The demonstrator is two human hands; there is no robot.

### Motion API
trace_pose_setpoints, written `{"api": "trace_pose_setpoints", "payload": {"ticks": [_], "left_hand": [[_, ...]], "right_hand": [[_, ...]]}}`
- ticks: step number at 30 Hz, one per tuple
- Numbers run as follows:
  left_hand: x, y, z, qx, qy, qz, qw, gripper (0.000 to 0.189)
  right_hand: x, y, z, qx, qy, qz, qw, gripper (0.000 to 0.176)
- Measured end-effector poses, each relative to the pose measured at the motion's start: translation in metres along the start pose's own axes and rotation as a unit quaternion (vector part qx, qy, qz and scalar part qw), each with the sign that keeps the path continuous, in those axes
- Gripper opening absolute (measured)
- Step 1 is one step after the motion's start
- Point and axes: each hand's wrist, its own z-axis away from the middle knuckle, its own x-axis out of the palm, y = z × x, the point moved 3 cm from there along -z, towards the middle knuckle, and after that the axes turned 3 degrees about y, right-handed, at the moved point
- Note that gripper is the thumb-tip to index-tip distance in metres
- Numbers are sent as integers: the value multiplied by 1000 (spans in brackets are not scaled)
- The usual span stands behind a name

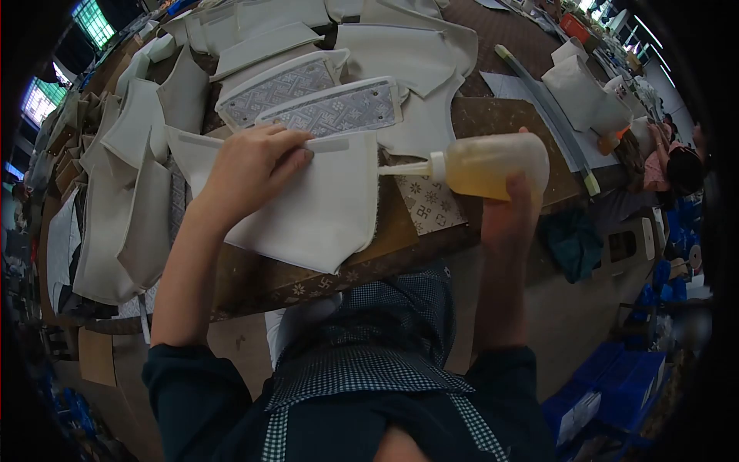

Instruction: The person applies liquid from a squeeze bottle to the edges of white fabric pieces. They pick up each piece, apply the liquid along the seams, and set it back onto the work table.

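My left hand (250, 171) presses flat on a cream-white cut piece (319, 208) lying on the worktable, fingers spread near its top edge. My right hand (512, 208) grips a squeeze bottle (493, 163) of yellowish liquid, held sideways with its white nozzle touching the right edge of the cut piece. A patterned paper sheet (431, 202) lies under the nozzle.
Two grey patterned panels (323, 104) with white borders lie just behind the piece. Stacks of cream pieces (131, 200) hang over the left side and cover the back. A long strip (550, 115) and white bags (581, 88) sit at right. Another person (670, 162) works far right.
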Motion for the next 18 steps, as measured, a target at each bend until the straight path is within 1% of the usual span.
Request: {"api": "trace_pose_setpoints", "payload": {"ticks": [5,8,11,18], "left_hand": [[0,0,2,13,2,-4,1000,22],[-1,1,2,13,2,-7,1000,22],[-2,2,3,11,15,-18,1000,21],[-1,1,3,8,16,-8,1000,20]], "right_hand": [[28,-7,-16,-45,5,24,999,67],[24,-5,-24,-47,-14,32,998,67],[22,-6,-19,-28,-16,48,998,68],[-2,6,-3,10,-31,92,995,75]]}}
